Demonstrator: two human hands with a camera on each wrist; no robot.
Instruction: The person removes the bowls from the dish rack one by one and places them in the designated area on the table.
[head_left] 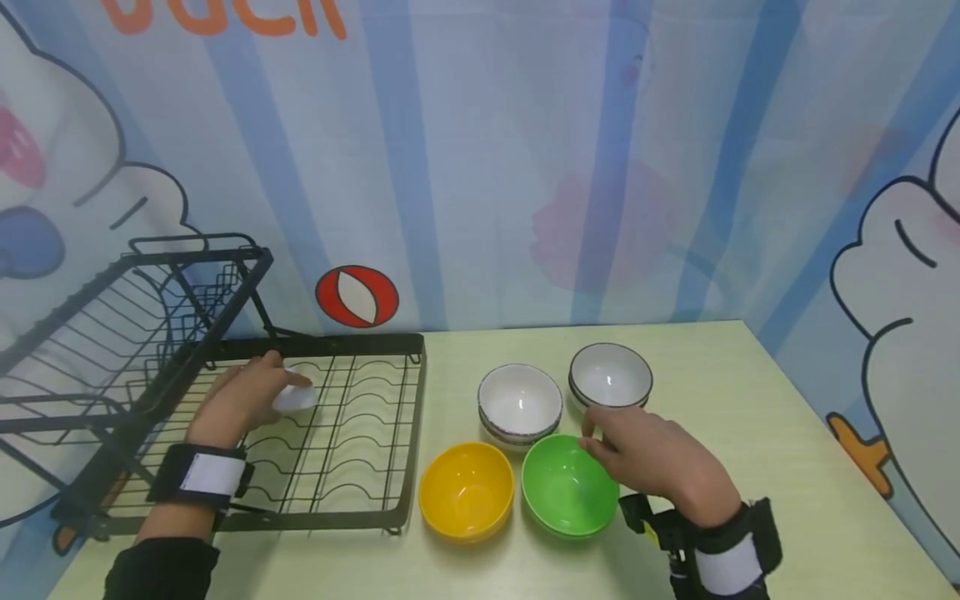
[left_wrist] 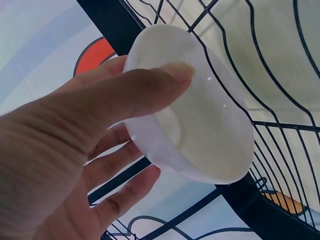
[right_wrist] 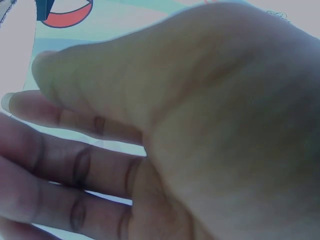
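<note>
My left hand (head_left: pixel 242 396) reaches over the lower tier of a black wire dish rack (head_left: pixel 418 433). It grips a small white bowl (left_wrist: pixel 215 135) by the rim, thumb across its inside and fingers behind; the bowl stands on edge among the wires. In the head view most of that bowl is hidden by the hand. My right hand (head_left: pixel 648 454) hovers at the far right edge of a green bowl (head_left: pixel 570 492), in front of a stack of white bowls (head_left: pixel 611 375). Its fingers are loosely bent and hold nothing in the right wrist view.
Left of the green bowl sits a yellow bowl (head_left: pixel 467 492). Behind them stands another stack of white bowls (head_left: pixel 520 400) with dark rims. The rack's raised upper tier (head_left: pixel 217 308) slants along the left side. A printed cloth (head_left: pixel 480 167) hangs behind the table.
</note>
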